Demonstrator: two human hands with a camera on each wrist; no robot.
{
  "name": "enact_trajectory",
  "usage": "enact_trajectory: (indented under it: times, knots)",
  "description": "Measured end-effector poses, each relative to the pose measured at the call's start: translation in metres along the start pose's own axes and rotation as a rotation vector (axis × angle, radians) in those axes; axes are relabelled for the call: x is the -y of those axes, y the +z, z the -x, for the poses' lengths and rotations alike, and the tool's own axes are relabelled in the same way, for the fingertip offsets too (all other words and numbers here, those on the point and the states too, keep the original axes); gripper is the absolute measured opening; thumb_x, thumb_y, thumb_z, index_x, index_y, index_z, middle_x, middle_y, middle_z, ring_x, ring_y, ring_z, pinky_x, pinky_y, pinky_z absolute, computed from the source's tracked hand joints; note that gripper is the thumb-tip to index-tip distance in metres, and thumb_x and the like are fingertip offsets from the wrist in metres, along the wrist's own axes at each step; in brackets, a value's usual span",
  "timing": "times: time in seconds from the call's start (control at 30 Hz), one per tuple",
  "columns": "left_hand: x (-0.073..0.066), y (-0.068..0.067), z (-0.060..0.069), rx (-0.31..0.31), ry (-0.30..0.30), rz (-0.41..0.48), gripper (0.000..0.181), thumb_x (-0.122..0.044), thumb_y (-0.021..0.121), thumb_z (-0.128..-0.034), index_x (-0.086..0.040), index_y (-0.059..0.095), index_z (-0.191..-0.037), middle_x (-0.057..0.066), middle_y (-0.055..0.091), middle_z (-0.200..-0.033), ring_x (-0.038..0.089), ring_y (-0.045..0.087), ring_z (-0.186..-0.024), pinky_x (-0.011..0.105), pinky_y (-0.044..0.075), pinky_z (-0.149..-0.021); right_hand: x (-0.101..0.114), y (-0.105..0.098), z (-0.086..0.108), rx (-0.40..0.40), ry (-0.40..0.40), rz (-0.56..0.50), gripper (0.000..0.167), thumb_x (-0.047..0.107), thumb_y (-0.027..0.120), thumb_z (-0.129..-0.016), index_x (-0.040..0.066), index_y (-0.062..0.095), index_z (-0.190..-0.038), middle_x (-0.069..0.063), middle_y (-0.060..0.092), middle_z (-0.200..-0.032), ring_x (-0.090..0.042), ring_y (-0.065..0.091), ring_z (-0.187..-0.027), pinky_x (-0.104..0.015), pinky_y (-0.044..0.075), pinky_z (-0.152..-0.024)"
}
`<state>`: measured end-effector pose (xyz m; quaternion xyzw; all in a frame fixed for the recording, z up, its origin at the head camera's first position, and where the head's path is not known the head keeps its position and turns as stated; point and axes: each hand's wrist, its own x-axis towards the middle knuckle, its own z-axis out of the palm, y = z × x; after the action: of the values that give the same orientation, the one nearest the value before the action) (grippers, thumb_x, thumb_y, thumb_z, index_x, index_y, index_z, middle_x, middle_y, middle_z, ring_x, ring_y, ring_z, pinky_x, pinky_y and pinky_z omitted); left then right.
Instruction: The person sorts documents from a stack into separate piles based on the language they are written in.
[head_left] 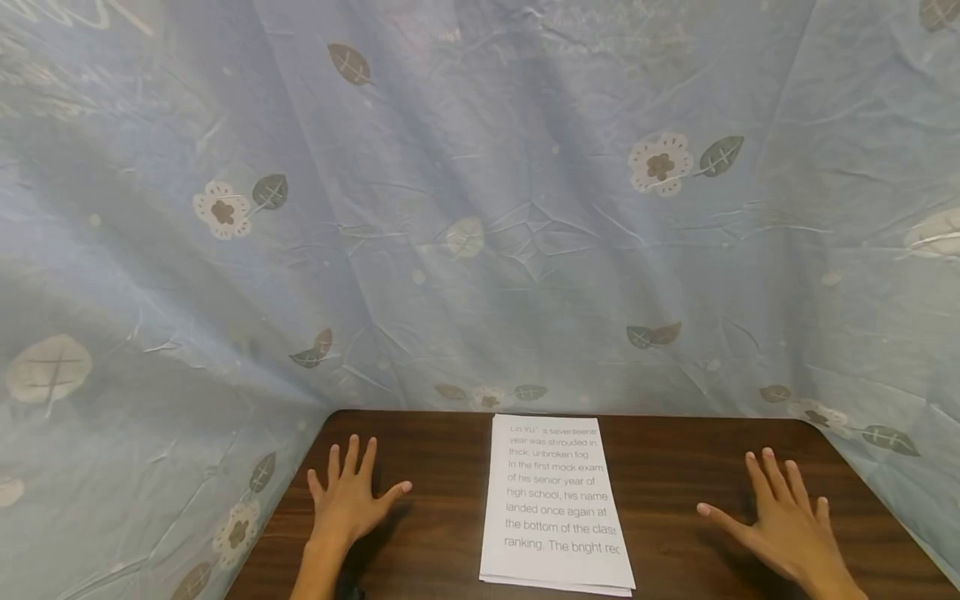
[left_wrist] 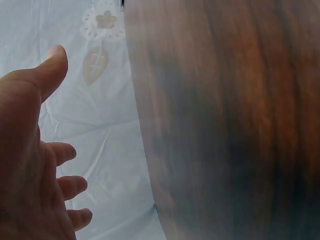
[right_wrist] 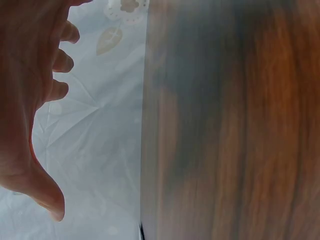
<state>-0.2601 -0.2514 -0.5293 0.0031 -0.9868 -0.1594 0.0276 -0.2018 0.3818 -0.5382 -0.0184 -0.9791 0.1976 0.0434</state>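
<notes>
Printed sheets (head_left: 555,508), white, more than one layer showing at the near end: lying flat on the dark wood-grain worktop (head_left: 435,533), between the two hands and touching neither; long axis running roughly 12 to 6 o'clock, lines of text facing the person, top end close to the worktop's far edge. Left hand (head_left: 348,500): fingers spread, thumb out, holding nothing; sheets at its 3 o'clock. Right hand (head_left: 783,521): likewise splayed, nothing held; sheets at its 9 o'clock. Both thumbs point inward toward the long sides; the gaps look nearly alike, so which hand is nearer cannot be told firmly. Patterned cloth (head_left: 487,292): hanging at 12 o'clock, beyond the worktop.
</notes>
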Motion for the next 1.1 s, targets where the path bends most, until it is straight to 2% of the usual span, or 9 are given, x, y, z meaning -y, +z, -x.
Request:
enact_trajectory:
  times: [0.2,0.4,0.57,0.77,0.97,1.1]
  knots:
    - [-0.008,0.001,-0.001,-0.003,0.014,0.062,0.112,-0.079,0.060,-0.0931,-0.013,0.017,-0.173,0.024,0.003,-0.179,0.059,-0.002,-0.162,0.087,-0.005,-0.119,0.010,0.003,-0.004,-0.002,-0.028,-0.027,0.118,0.072,0.056,-0.100,0.001,-0.006,-0.170,-0.029,-0.017,-0.174,-0.060,-0.018,-0.158,-0.096,0.002,-0.106]
    - [-0.018,0.002,-0.001,-0.010,0.031,0.096,0.109,-0.077,0.061,-0.0943,-0.012,0.021,-0.172,0.024,0.008,-0.179,0.058,0.004,-0.163,0.086,0.000,-0.121,0.022,0.011,-0.007,-0.006,-0.058,-0.052,0.118,0.070,0.060,-0.099,-0.003,0.001,-0.169,-0.032,-0.007,-0.175,-0.060,-0.008,-0.160,-0.094,0.013,-0.106]
    - [-0.026,0.004,-0.001,-0.015,0.045,0.131,0.108,-0.076,0.061,-0.0952,-0.011,0.021,-0.172,0.023,0.010,-0.179,0.057,0.008,-0.163,0.083,0.009,-0.123,0.032,0.016,-0.007,0.015,-0.073,-0.113,0.116,0.066,0.063,-0.099,-0.006,0.005,-0.169,-0.035,0.000,-0.175,-0.060,0.000,-0.161,-0.094,0.017,-0.106]
    - [-0.036,0.010,-0.003,-0.017,0.091,0.225,0.101,-0.070,0.062,-0.0983,-0.009,0.025,-0.171,0.026,0.017,-0.177,0.057,0.017,-0.162,0.081,0.025,-0.121,0.043,0.020,-0.012,0.062,-0.069,-0.150,0.114,0.065,0.061,-0.101,-0.006,0.003,-0.169,-0.036,0.005,-0.175,-0.066,0.015,-0.156,-0.091,0.025,-0.107]
    - [-0.045,0.016,-0.006,-0.025,0.125,0.317,0.094,-0.062,0.065,-0.1003,-0.005,0.032,-0.168,0.030,0.027,-0.173,0.060,0.032,-0.155,0.079,0.035,-0.117,0.053,0.026,-0.017,0.012,-0.096,-0.176,0.110,0.060,0.066,-0.100,-0.015,0.016,-0.164,-0.044,0.022,-0.167,-0.072,0.031,-0.145,-0.085,0.034,-0.109]
    - [-0.050,0.018,-0.007,-0.028,0.140,0.379,0.089,-0.057,0.067,-0.1008,-0.004,0.037,-0.166,0.031,0.034,-0.169,0.060,0.037,-0.152,0.077,0.036,-0.118,0.061,0.029,-0.020,-0.013,-0.086,-0.194,0.106,0.060,0.068,-0.099,-0.016,0.027,-0.161,-0.047,0.030,-0.162,-0.072,0.036,-0.141,-0.084,0.039,-0.106]
